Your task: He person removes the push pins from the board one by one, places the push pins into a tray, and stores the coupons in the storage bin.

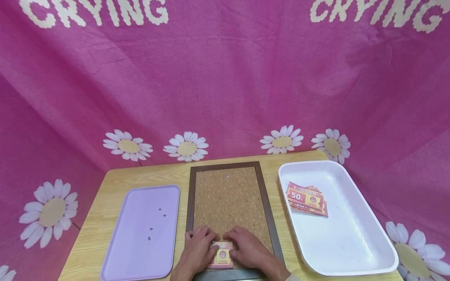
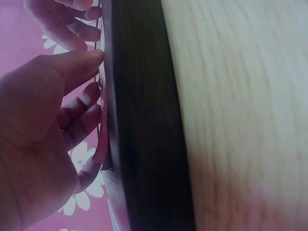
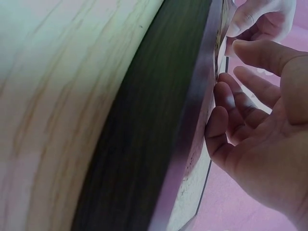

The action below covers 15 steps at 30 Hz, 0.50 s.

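A red and yellow paper coupon point(image 1: 223, 255) lies flat at the near end of a framed corkboard point(image 1: 230, 203), between two hands. The left hand point(image 1: 199, 249) rests over the coupon's left part, its thumb and fingertips touching the surface. From the opposite side the right hand point(image 1: 249, 248) touches the coupon's right edge, fingers bent loosely and thumb near the middle. In the left wrist view, a small dark pin head point(image 2: 100, 83) shows beside the left fingers. Neither hand visibly grips anything; part of the coupon is hidden beneath them.
On the left, a purple tray point(image 1: 140, 234) carries several small pins point(image 1: 151, 229). A white basin point(image 1: 344, 234) on the right holds a pile of similar coupons point(image 1: 306, 199). One clear pin point(image 1: 227, 176) is near the board's far edge. Pink cloth point(image 1: 225, 97) surrounds the wooden table point(image 1: 95, 234).
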{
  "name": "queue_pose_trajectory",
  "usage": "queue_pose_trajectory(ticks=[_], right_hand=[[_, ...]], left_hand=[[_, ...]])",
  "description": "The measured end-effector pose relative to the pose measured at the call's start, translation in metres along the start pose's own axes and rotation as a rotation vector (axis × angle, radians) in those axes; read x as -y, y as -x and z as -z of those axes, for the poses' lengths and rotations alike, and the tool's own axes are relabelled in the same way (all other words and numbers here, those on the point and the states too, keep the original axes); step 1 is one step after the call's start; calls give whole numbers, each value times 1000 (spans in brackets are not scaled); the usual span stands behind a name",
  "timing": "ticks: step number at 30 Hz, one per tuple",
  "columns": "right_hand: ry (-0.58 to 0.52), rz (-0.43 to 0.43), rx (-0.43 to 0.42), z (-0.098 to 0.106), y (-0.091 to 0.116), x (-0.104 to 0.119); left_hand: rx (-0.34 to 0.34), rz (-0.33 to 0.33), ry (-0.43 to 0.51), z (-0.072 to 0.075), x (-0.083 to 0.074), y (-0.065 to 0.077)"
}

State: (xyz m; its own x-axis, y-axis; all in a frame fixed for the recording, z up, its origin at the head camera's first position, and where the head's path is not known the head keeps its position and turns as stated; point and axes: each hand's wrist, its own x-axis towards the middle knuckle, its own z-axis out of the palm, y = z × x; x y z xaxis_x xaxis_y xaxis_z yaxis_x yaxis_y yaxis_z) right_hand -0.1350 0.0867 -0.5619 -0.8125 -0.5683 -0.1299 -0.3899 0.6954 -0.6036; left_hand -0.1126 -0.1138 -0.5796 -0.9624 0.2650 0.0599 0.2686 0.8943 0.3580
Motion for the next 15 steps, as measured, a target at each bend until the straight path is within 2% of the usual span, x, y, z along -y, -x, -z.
queue_pose_trajectory(ticks=[8,15], right_hand=[[18,40,-39,-4,1,0],[46,23,-53,-5,0,3]], left_hand=[[-45,-2,-4,0,1,2],[-19,48,-16,2,2,1]])
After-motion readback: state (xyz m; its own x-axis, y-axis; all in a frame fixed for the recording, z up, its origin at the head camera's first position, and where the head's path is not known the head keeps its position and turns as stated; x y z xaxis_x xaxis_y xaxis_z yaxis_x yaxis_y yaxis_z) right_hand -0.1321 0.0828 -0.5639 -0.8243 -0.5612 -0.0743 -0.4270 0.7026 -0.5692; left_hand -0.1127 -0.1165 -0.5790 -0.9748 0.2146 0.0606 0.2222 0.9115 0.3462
